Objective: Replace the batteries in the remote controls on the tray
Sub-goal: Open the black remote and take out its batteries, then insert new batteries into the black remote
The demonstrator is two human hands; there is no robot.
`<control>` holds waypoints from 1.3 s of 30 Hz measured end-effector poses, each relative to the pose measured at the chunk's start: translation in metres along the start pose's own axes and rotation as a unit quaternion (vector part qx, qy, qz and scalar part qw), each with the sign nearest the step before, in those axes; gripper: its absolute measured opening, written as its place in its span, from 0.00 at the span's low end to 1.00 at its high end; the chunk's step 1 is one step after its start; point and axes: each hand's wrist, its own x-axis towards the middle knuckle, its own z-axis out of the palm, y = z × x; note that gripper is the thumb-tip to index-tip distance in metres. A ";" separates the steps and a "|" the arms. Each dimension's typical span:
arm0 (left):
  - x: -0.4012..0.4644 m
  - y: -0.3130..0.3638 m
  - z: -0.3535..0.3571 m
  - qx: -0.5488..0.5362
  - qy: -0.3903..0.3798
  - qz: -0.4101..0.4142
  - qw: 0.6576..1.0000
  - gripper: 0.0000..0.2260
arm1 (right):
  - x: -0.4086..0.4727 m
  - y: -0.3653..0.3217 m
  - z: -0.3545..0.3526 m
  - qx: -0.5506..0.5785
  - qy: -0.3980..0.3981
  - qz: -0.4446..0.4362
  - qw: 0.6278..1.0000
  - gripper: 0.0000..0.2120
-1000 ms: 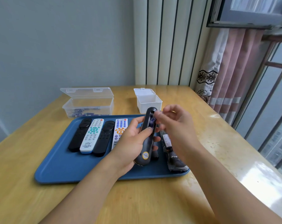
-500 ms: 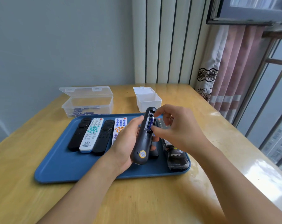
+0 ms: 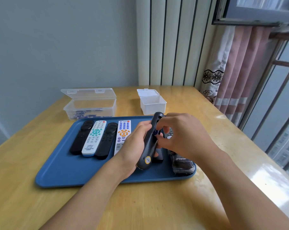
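Observation:
A blue tray (image 3: 66,170) lies on the wooden table. My left hand (image 3: 132,146) grips a dark grey remote (image 3: 147,155) above the tray, back side up, with its battery compartment open. My right hand (image 3: 182,136) reaches into that compartment with curled fingers, and its thumb and fingertips pinch a purple battery (image 3: 155,133) seated there. On the tray's left part lie a black remote (image 3: 81,138), a white remote (image 3: 94,138), another black remote (image 3: 107,140) and a white remote with orange keys (image 3: 123,133).
A dark remote in plastic wrap (image 3: 182,163) lies at the tray's right end, and a flat black piece (image 3: 158,157) lies under the held remote. Behind the tray stand an open clear box holding batteries (image 3: 90,107) and a small open white box (image 3: 153,103). A window and curtain are at the right.
My right hand has come down from the remote's top end into the open compartment, and its fingers now close on the battery. My left hand keeps holding the remote, lowered slightly.

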 end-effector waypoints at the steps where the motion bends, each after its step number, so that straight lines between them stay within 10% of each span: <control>1: 0.000 0.000 0.001 0.013 0.008 0.003 1.000 0.16 | 0.000 -0.001 0.000 -0.002 0.001 -0.007 1.000 0.05; 10: 0.001 0.005 0.000 -0.020 0.029 -0.044 0.998 0.20 | 0.002 -0.006 0.009 -0.010 -0.012 -0.021 1.000 0.07; 15: 0.000 0.013 -0.003 -0.096 0.009 -0.048 0.994 0.16 | 0.003 -0.009 0.011 0.193 -0.015 0.041 0.980 0.09; 19: -0.002 0.019 -0.003 -0.168 0.014 -0.057 0.984 0.16 | 0.011 -0.009 0.020 0.527 0.040 0.248 0.812 0.10; 24: 0.003 0.029 -0.025 -0.218 0.089 -0.030 0.971 0.16 | 0.039 0.030 0.021 0.656 -0.023 0.415 0.630 0.06; 33: 0.010 0.032 -0.059 -0.236 0.128 -0.051 0.962 0.19 | 0.175 0.068 0.041 0.370 -0.190 0.408 0.813 0.07; 39: 0.015 0.033 -0.067 -0.259 0.121 -0.025 0.958 0.27 | 0.208 0.066 0.053 0.075 -0.313 0.249 0.914 0.19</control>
